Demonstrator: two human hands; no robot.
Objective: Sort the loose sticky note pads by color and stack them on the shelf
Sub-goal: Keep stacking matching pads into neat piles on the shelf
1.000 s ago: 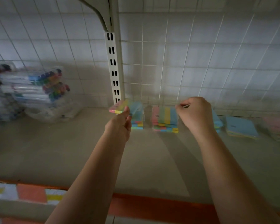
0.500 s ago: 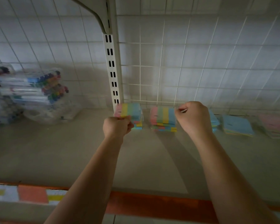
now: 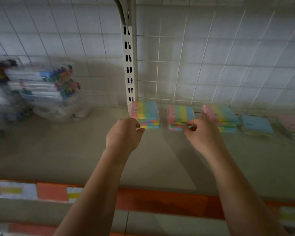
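Three stacks of striped sticky note pads, banded pink, green, yellow and blue, stood in a row at the back of the shelf (image 3: 75,159), just right of the frame's centre. The left stack (image 3: 147,114) sat at the foot of the slotted white upright (image 3: 129,68); the middle stack (image 3: 180,116) stood apart from it, and the right stack (image 3: 223,117) stood a little further right. Beyond that, toward the right edge, lay a plain blue pad (image 3: 256,124) and a blurred pink pad (image 3: 292,124).

The left hand (image 3: 124,134) was at the front left corner of the left stack, its fingers curled inward against the pads' edge; whether they actually held a pad could not be told. The right hand (image 3: 203,132) reached to the front right corner of the middle stack, thumb and forefinger pinching its lower pads, though motion blur softened the detail.

At the left of the frame, clear packs of coloured markers (image 3: 46,86) were piled against the tiled wall (image 3: 228,48), which a white wire grid (image 3: 177,68) covered. Along the bottom ran an orange shelf edge (image 3: 160,201) with price labels (image 3: 17,191).
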